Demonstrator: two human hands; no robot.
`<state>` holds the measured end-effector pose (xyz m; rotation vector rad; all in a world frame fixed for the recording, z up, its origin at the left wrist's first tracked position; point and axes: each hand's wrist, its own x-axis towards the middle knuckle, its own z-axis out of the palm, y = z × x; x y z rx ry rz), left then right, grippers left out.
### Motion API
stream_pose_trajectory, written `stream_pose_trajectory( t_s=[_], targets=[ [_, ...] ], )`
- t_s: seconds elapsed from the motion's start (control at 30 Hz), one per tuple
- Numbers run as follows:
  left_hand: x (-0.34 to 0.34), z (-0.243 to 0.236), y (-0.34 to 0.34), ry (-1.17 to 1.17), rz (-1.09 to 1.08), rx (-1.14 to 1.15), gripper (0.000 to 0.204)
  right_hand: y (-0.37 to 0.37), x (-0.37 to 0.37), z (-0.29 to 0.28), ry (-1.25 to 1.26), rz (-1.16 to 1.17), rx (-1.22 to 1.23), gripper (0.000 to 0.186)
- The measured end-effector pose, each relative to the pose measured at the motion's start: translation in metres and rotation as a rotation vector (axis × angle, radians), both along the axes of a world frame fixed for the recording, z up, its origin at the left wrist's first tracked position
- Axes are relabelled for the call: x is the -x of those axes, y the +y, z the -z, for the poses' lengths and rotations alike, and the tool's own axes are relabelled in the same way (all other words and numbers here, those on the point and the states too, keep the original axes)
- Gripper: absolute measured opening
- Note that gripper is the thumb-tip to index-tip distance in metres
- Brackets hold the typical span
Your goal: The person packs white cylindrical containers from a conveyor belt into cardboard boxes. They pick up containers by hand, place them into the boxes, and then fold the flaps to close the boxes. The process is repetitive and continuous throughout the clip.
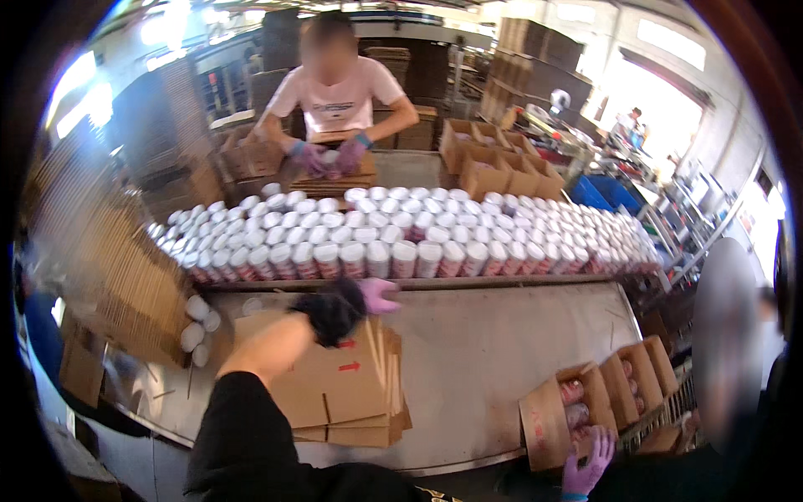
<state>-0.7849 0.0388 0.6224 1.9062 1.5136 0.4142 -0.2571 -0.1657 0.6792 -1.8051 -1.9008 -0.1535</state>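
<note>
My left hand, in a purple glove with a black cover over its back and wrist, reaches across the metal table. Its fingers are apart with nothing between them, just short of the packed rows of white-lidded cans. Below that forearm lies a stack of flat cardboard boxes with red arrows printed on them. At the lower right, my right hand has its purple-gloved fingers spread against an open carton. Reddish cans lie inside that carton.
More filled cartons stand beyond it at the right. Tall stacks of flat cardboard rise at the left, beside several loose cans. Opposite, a person in purple gloves works over cardboard. Another person is at the right edge.
</note>
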Motion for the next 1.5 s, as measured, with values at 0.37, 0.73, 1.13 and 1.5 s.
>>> stream_pose_trajectory(
  t_s=[0.37, 0.73, 1.13, 1.5],
  targets=[
    [0.065, -0.062, -0.184, 0.430, 0.044, 0.193, 0.058, 0.075, 0.357, 0.062, -0.047, -0.513, 0.489, 0.093],
    [0.079, -0.162, -0.215, 0.287, -0.025, 0.094, 0.029, 0.111, 0.366, -0.004, 0.966, -0.520, 0.838, 0.086],
    [0.070, -0.245, -0.253, 0.526, -0.246, -0.623, 0.070, 0.123, 0.375, -0.073, 1.041, -0.900, 0.690, 0.104],
    [0.061, -0.125, -0.276, -0.490, -0.651, -0.533, 0.071, 0.143, 0.398, -0.109, 1.172, -1.049, 0.946, 0.056]
  ],
)
